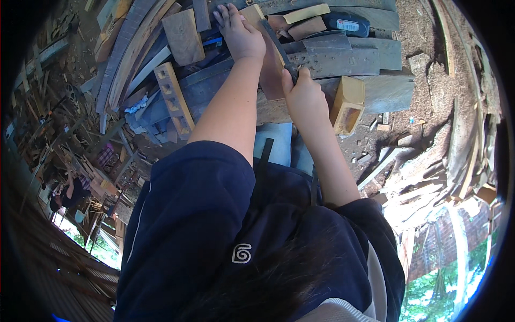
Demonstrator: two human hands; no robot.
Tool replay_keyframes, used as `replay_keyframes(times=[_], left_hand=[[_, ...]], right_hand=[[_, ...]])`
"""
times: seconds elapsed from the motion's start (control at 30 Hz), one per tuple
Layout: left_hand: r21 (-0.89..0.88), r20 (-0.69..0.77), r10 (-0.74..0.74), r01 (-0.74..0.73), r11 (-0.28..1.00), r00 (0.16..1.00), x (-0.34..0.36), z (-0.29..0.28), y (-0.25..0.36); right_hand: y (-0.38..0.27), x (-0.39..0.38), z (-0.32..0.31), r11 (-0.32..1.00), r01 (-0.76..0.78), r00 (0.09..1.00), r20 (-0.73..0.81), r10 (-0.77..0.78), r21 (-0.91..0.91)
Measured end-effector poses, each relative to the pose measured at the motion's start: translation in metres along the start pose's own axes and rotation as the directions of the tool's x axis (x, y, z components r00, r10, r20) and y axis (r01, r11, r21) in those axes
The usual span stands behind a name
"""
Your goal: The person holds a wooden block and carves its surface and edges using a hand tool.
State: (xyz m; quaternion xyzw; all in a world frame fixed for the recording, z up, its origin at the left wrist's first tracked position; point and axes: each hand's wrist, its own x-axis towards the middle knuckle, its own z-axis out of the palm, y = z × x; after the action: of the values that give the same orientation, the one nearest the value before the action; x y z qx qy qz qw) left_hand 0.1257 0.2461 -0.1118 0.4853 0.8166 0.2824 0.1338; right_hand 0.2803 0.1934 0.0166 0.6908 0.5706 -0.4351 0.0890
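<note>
My right hand [307, 99] is closed around the near end of a long, dark, flat bar that looks like a file [277, 45]. The file lies along the edge of a brown wooden board [271, 80], which slants away from me on the workbench. My left hand [240, 33] is beyond it to the left, fingers stretched out and palm down by the board's far part. What lies directly under that palm is hidden. To the right of my right hand stands a hollow, box-shaped wooden piece [348, 104].
Planks form the workbench [370, 59]. On it lie a wooden block [183, 36], a wooden strip with square recesses [174, 101], offcuts [307, 28] and a dark object with a label [347, 24]. Scrap wood and sawdust cover the ground; another person [72, 193] is far left.
</note>
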Motion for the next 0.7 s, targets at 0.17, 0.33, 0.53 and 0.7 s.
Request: replay_keyframes(times=[0.17,0.33,0.53,0.7], left_hand=[[0.006,-0.021,0.007,-0.007,1.0,1.0,0.002,-0.002,0.002],[0.026,-0.041,0.042,-0.041,0.999,0.998,0.011,-0.004,0.007],[-0.046,-0.039,0.024,-0.026,0.999,0.999,-0.003,0.004,0.0],[-0.026,-0.041,-0.039,0.038,0.999,0.998,0.002,-0.01,0.014]], right_hand=[[-0.006,0.005,0.008,0.999,-0.011,1.0,0.004,0.011,0.05],[-0.032,0.04,-0.003,0.994,0.07,0.996,-0.059,-0.065,0.088],[-0.016,0.055,-0.001,0.993,0.018,1.0,0.003,-0.019,0.118],[0.005,-0.021,-0.05,0.224,-0.013,0.983,0.054,-0.175,0.974]])
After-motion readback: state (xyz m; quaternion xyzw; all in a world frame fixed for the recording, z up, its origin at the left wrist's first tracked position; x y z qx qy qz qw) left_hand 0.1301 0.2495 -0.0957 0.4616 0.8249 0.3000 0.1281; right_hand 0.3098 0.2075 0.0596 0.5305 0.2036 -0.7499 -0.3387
